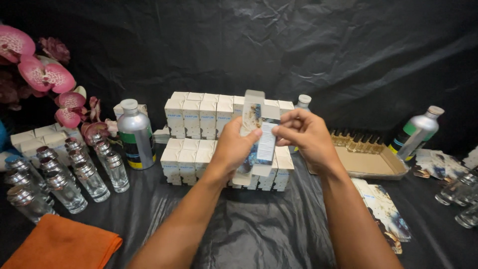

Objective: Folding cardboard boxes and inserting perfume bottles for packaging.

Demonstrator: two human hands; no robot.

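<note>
Carton (pixel 259 134): upright, top flap open, held between both hands above the stacked boxes (pixel 191 157); left hand (pixel 234 147) gripping its side, thumb across; right hand (pixel 303 132) pinching its right edge; forearms raised.

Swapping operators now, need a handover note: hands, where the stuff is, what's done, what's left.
Left hand: grips the carton from its left side, thumb across the front.
Right hand: fingertips pinch the carton's right edge.
Carton: held upright over the black sheet, top flap open, bottom flap hanging loose.
Done: two tiers of closed white boxes are stacked behind the hands.
Left: the held carton is not closed. Flat cartons lie at right; capped glass bottles stand at left, more in the cardboard tray.
</note>
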